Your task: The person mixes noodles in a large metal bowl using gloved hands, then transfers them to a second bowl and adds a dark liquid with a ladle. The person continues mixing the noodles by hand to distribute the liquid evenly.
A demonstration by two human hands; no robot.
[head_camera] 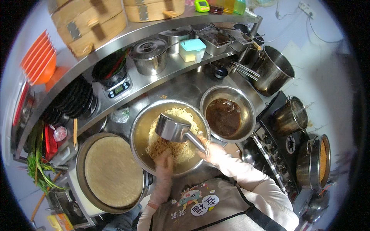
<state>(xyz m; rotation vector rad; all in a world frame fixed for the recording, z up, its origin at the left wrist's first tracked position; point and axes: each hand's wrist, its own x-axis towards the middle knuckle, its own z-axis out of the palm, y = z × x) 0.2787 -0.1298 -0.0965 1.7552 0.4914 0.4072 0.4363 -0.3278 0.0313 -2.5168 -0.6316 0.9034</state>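
Note:
My right hand grips the handle of a deep stainless-steel ladle, tilted over a large metal mixing bowl. Thin noodles lie in the bowl, pale on most sides and stained brown below the ladle. My left hand, blurred, reaches over the bowl's near rim, its fingertips at the brown noodles; whether they grip any is unclear. Just right of this bowl stands a smaller steel bowl with dark brown sauce in it. The ladle's inside is hidden.
At left a wide round pan holds a pale round sheet. A gas stove with tall pots stands at right. A steel shelf behind bears a lidded pot, a scale and a turquoise-lidded box.

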